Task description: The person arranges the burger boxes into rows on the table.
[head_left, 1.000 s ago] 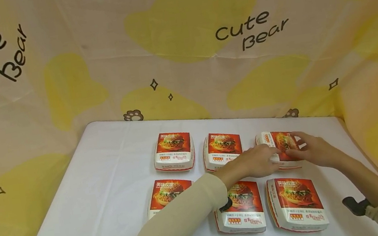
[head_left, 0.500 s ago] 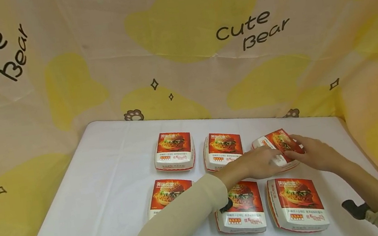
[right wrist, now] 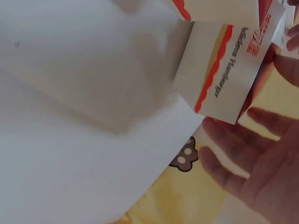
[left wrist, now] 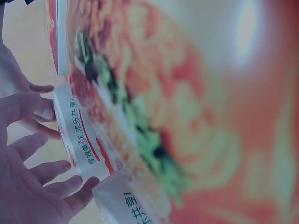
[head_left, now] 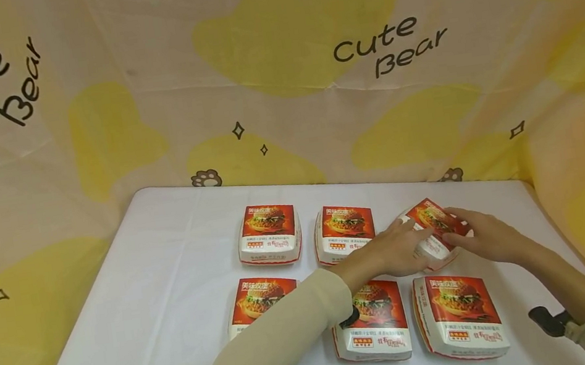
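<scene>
A white and red burger box (head_left: 438, 219) sits askew at the back right of the table, its burger picture facing up. My left hand (head_left: 400, 248) holds it at its left side. On its right side, my right hand (head_left: 485, 236) grips it with the thumb near the top edge. The left wrist view shows the left fingers (left wrist: 60, 186) against the printed side of the box (left wrist: 77, 130). In the right wrist view, the right hand (right wrist: 261, 163) is at a corner of the box (right wrist: 229, 70). Its underside is hidden.
Matching boxes stand around: back left (head_left: 269, 235), back middle (head_left: 346, 225), front left (head_left: 255, 297), front middle (head_left: 373, 339) and front right (head_left: 459, 315). My left sleeve (head_left: 281, 340) partly covers the front ones. A patterned cloth (head_left: 279, 84) rises behind the white table (head_left: 135, 304).
Between my hands the back right burger box has turned counterclockwise, its red part swinging from the right toward the back. The other boxes have stayed in place.
</scene>
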A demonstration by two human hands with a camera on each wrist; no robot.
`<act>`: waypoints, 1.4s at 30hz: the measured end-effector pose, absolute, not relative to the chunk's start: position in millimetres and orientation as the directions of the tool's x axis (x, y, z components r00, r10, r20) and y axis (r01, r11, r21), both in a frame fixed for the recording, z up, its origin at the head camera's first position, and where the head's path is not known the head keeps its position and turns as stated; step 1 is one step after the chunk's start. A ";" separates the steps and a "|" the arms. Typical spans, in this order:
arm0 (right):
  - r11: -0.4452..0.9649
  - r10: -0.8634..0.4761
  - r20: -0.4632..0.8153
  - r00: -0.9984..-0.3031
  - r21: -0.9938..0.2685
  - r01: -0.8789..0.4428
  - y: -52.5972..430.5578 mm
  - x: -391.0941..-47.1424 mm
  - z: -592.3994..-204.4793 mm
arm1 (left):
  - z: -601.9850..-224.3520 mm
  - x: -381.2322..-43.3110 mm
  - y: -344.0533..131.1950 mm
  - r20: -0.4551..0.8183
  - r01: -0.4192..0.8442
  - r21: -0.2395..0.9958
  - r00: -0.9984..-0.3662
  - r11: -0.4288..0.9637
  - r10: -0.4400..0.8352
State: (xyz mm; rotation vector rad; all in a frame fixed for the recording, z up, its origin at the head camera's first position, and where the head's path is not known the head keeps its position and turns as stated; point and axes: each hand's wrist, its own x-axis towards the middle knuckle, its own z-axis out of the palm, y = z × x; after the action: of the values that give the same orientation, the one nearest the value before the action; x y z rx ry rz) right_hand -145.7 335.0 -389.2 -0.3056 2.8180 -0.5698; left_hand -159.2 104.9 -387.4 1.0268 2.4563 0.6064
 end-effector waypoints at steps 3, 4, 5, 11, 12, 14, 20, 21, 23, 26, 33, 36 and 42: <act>0.936 -0.185 -0.198 -0.963 -0.334 -0.111 334.0 -145.0 -389.0 | -387.6 -159.8 103.3 -0.196 0.563 0.529 -0.647 0.636 0.736; 0.942 -0.169 -0.197 -0.966 -0.319 -0.100 333.9 -145.0 -389.0 | -387.8 -160.1 102.9 -0.189 0.567 0.526 -0.649 0.634 0.737; 0.945 -0.162 -0.194 -0.967 -0.314 -0.095 333.8 -145.1 -389.1 | -387.9 -160.3 102.6 -0.178 0.572 0.522 -0.652 0.632 0.737; 0.916 -0.223 -0.182 -0.958 -0.375 -0.142 337.7 -148.7 -393.1 | -388.0 -160.7 103.0 -0.152 0.559 0.542 -0.670 0.628 0.727; 0.908 -0.236 -0.179 -0.955 -0.390 -0.151 338.1 -149.4 -393.5 | -388.5 -160.7 103.1 -0.153 0.558 0.545 -0.668 0.626 0.728; 0.895 -0.252 -0.169 -0.953 -0.415 -0.163 337.9 -150.3 -393.6 | -389.1 -160.4 102.9 -0.161 0.555 0.551 -0.662 0.623 0.732; 0.871 -0.275 -0.154 -0.949 -0.459 -0.177 335.8 -150.6 -393.4 | -391.1 -159.9 101.6 -0.159 0.575 0.539 -0.648 0.615 0.745; 0.867 -0.280 -0.154 -0.947 -0.464 -0.181 335.6 -150.5 -393.8 | -391.3 -160.0 101.5 -0.153 0.579 0.538 -0.648 0.613 0.746; 0.863 -0.288 -0.155 -0.945 -0.470 -0.186 335.1 -150.2 -394.0 | -391.6 -160.1 101.3 -0.151 0.578 0.536 -0.652 0.615 0.743; 0.857 -0.295 -0.157 -0.942 -0.479 -0.188 334.1 -150.2 -393.5 | -391.6 -159.8 101.8 -0.155 0.572 0.539 -0.655 0.619 0.740; 0.848 -0.311 -0.174 -0.934 -0.494 -0.190 334.0 -151.2 -392.2 | -391.8 -159.1 103.0 -0.176 0.554 0.538 -0.663 0.635 0.728; 0.843 -0.317 -0.182 -0.931 -0.503 -0.189 333.8 -151.7 -392.1 | -391.2 -159.1 103.3 -0.175 0.556 0.540 -0.661 0.632 0.730; 0.829 -0.331 -0.198 -0.923 -0.527 -0.184 333.4 -152.4 -393.1 | -389.5 -158.5 103.7 -0.174 0.563 0.550 -0.645 0.617 0.744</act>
State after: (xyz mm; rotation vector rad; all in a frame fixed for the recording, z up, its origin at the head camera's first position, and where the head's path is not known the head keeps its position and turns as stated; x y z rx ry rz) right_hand -152.4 333.4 -393.1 -0.3929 2.7294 -0.7454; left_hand -158.5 103.7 -389.5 1.0430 2.4565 0.6445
